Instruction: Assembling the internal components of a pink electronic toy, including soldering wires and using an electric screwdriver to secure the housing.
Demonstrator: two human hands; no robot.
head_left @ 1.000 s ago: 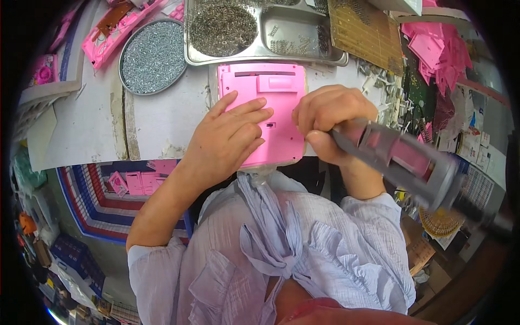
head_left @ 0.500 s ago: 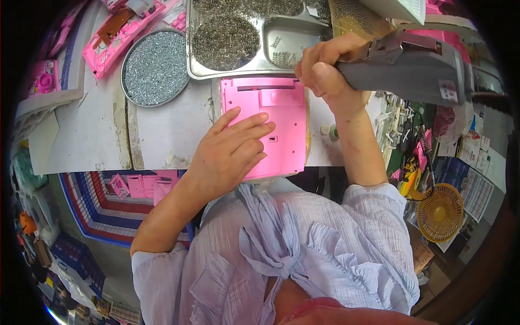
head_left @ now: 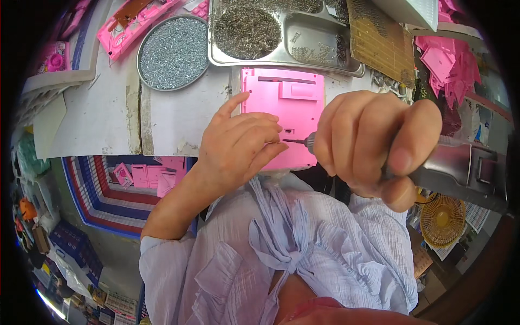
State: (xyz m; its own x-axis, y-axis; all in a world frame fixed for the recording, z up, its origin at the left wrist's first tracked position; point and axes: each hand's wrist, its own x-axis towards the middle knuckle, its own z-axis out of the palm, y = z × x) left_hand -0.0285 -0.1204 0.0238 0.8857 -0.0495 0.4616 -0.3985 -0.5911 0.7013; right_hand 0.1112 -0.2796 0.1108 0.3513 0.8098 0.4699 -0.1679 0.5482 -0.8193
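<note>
A pink plastic casing [head_left: 292, 114] lies on the table before me, with screw holes and a slot near its far edge. My left hand [head_left: 238, 135] rests over its left side, fingers apart and little finger stretched out. The thumb and forefinger lie on either side of the tip of a dark bit. That bit belongs to a grey electric screwdriver [head_left: 460, 168], round which my right hand [head_left: 374, 141] is wrapped, near the camera. The screwdriver points left across the casing; whether a screw sits on its tip is too small to tell.
Beyond the casing, a metal tray [head_left: 314, 38] holds small springs. A round dish [head_left: 173, 51] of silvery screws stands to its left. Pink parts [head_left: 447, 65] pile up at the right. Below the table edge, a striped crate [head_left: 97, 203] holds pink pieces.
My right hand has brought the screwdriver down from beside the tray to the casing, its bit now pointing left. My left hand's thumb and forefinger are now around the bit's tip.
</note>
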